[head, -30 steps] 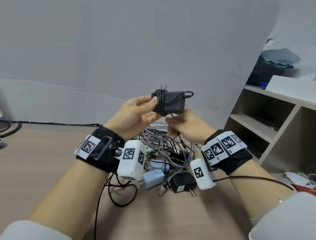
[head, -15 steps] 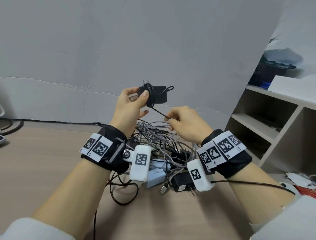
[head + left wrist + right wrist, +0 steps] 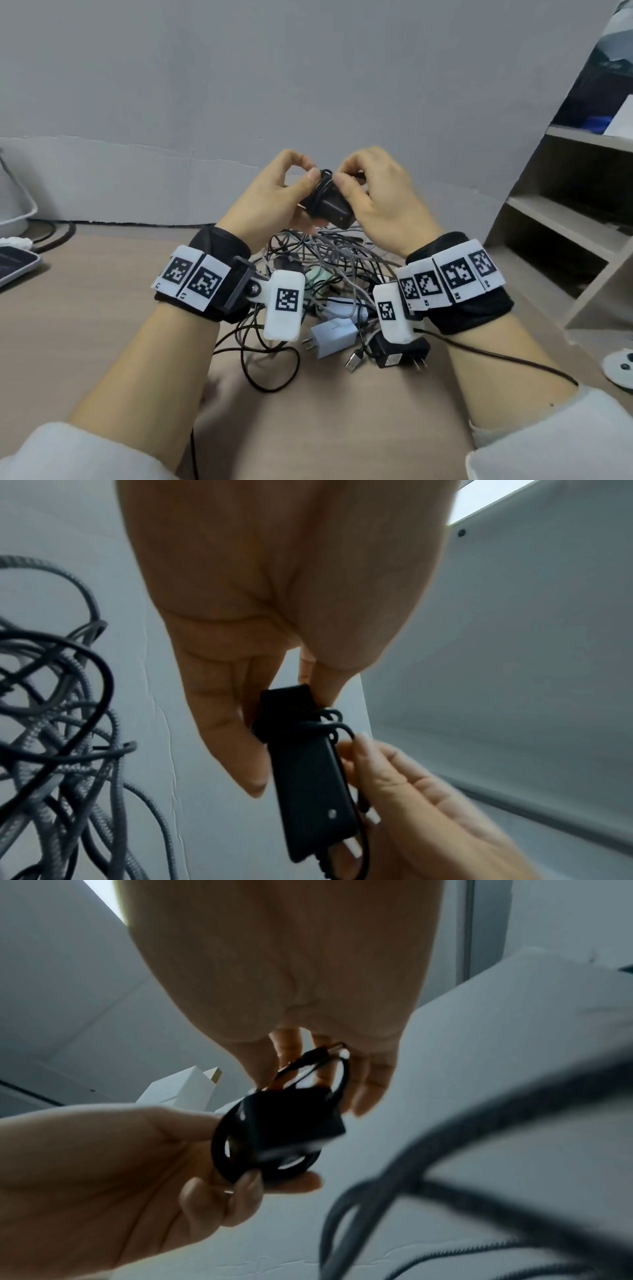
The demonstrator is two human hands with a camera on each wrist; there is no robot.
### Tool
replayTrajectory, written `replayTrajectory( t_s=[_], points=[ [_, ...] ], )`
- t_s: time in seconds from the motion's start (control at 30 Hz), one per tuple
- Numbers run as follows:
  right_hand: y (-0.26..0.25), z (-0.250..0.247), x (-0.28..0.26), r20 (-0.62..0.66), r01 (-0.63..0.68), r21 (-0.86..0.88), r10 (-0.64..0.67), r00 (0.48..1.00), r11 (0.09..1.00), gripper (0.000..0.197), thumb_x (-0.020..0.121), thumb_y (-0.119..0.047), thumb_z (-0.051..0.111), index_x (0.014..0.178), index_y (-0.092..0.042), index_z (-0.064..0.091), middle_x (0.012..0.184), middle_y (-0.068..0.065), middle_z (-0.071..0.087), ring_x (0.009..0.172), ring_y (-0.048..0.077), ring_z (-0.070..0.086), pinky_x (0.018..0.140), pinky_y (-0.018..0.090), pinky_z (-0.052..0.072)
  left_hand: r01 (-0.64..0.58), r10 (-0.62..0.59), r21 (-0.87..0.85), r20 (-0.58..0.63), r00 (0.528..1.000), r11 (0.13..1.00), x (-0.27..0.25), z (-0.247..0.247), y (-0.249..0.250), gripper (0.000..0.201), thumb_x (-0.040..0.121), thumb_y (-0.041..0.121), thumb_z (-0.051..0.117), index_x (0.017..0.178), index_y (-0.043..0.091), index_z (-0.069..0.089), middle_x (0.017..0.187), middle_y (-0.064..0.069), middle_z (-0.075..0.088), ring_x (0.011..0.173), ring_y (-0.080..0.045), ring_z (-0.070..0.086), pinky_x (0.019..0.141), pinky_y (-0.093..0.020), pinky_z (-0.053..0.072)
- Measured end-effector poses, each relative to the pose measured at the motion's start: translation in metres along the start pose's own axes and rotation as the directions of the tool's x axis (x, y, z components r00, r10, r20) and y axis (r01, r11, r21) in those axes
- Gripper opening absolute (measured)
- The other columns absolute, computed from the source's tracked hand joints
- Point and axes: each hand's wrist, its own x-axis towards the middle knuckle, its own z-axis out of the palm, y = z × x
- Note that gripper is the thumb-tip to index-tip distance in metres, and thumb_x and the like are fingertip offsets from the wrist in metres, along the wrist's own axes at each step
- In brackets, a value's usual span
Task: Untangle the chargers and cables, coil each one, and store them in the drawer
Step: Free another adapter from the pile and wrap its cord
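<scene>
- Hands meet above the table [image 3: 85,325], raised over the tangle, both on one black charger [image 3: 330,207] with its thin black cord wound round the body.
- Left hand [image 3: 270,195]: thumb and fingers are curled onto the charger's wrapped end, the thumb pressing on the cord turns; in the left wrist view the fingertips [image 3: 251,783] lie along the block's side.
- Right hand [image 3: 380,198]: thumb and forefinger pinch at the top of the charger where the cord loops bunch. In the right wrist view the barrel plug [image 3: 323,1053] at the cord's end sits between these fingers.
- Under the hands lies the pile of cables [image 3: 329,263]: grey braided leads and thin black ones, crossing and knotted together.
- At the near edge of the pile a pale blue plug adapter [image 3: 334,337] lies with its prongs toward the left, a second black adapter [image 3: 400,356] rests just to its right with prongs toward the right, and a USB connector [image 3: 354,359] lies between them.
- One black cord loop [image 3: 270,371] trails out of the pile toward the person.
- To the right stands an open shelf unit [image 3: 561,219]; no drawer can be made out.
</scene>
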Motion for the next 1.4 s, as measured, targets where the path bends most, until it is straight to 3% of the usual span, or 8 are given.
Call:
replayTrajectory(
  t_s=[0.2,0.3,0.53,0.67,0.87,1.07,1.3,1.4],
  points=[
    [0.01,0.024,0.012,0.037,-0.168,0.192,0.164,0.986,0.967,0.02,0.104,-0.036,0.05,0.096,-0.019,0.048,0.086,0.0,0.062,0.072,0.022,0.062,0.066,0.034,0.047,-0.019,0.019,-0.065,-0.005,1.0,0.998,0.005,-0.007,-0.011,0.009,0.107,0.019,0.047,0.104,0.012,0.052,0.096,-0.019,0.068,0.08,-0.029,0.072,0.083,-0.047,0.061],
    [0.015,0.031,0.016,-0.002,-0.171,0.203,0.175,0.985,0.964,0.02,0.104,-0.037,0.05,0.099,-0.017,0.05,0.086,0.0,0.063,0.078,0.021,0.062,0.067,0.034,0.045,-0.031,0.026,-0.068,-0.067,0.997,0.997,0.008,-0.008,-0.015,0.011,0.105,0.016,0.051,0.106,0.009,0.06,0.104,-0.014,0.067,0.093,-0.031,0.073,0.089,-0.043,0.06],
    [0.011,0.039,0.011,-0.043,-0.184,0.23,0.199,0.979,0.956,0.02,0.103,-0.036,0.052,0.102,-0.016,0.053,0.092,0.001,0.065,0.087,0.022,0.059,0.072,0.036,0.044,-0.027,0.066,0.2,-0.189,0.98,0.979,0.008,-0.001,-0.019,0.017,0.091,0.018,0.075,0.092,0.007,0.061,0.095,-0.011,0.072,0.081,-0.029,0.076,0.082,-0.048,0.061],
    [0.014,0.034,0.008,0.116,-0.234,0.172,0.216,0.969,0.957,0.021,0.102,-0.039,0.053,0.1,-0.018,0.053,0.091,0.002,0.064,0.086,0.023,0.059,0.07,0.036,0.044,0.036,0.008,0.273,-0.156,0.988,0.961,0.006,-0.006,-0.015,0.018,0.093,0.013,0.071,0.087,0.002,0.058,0.099,-0.025,0.072,0.077,-0.023,0.077,0.073,-0.033,0.063],
    [0.014,0.019,-0.001,0.337,-0.232,-0.077,0.244,0.909,0.97,0.025,0.1,-0.043,0.045,0.091,-0.02,0.049,0.093,0.005,0.06,0.085,0.026,0.057,0.067,0.037,0.041,0.033,-0.039,0.408,0.005,0.999,0.912,0.006,-0.011,-0.019,0.019,0.094,0.016,0.069,0.081,0.009,0.056,0.108,-0.015,0.073,0.081,-0.026,0.076,0.082,-0.048,0.061],
    [0.004,0.015,-0.002,0.328,-0.207,-0.065,0.217,0.92,0.976,0.021,0.092,-0.034,0.048,0.077,-0.02,0.043,0.085,0.008,0.059,0.078,0.031,0.056,0.061,0.038,0.041,0.036,-0.061,0.375,0.055,0.997,0.926,0.003,-0.013,-0.012,0.019,0.093,0.009,0.069,0.081,0.005,0.055,0.118,0.002,0.069,0.076,-0.012,0.075,0.073,-0.025,0.06],
    [0.003,0.017,-0.001,0.293,-0.202,-0.107,0.225,0.929,0.974,0.02,0.096,-0.026,0.045,0.078,-0.021,0.036,0.09,0.012,0.056,0.089,0.036,0.05,0.066,0.038,0.036,-0.068,0.021,0.382,0.125,0.992,0.922,0.002,-0.017,-0.01,0.01,0.093,0.006,0.068,0.086,0.001,0.062,0.126,0.002,0.065,0.079,-0.011,0.074,0.076,-0.022,0.059],
    [0.002,0.018,-0.001,0.269,-0.207,-0.096,0.225,0.937,0.974,0.019,0.096,-0.028,0.045,0.08,-0.023,0.036,0.093,0.011,0.058,0.089,0.035,0.053,0.066,0.037,0.037,-0.13,0.118,0.474,0.054,0.992,0.871,0.007,-0.016,-0.014,0.005,0.095,0.009,0.067,0.092,0.005,0.065,0.129,0.006,0.062,0.084,-0.022,0.074,0.083,-0.037,0.06]
  ],
)
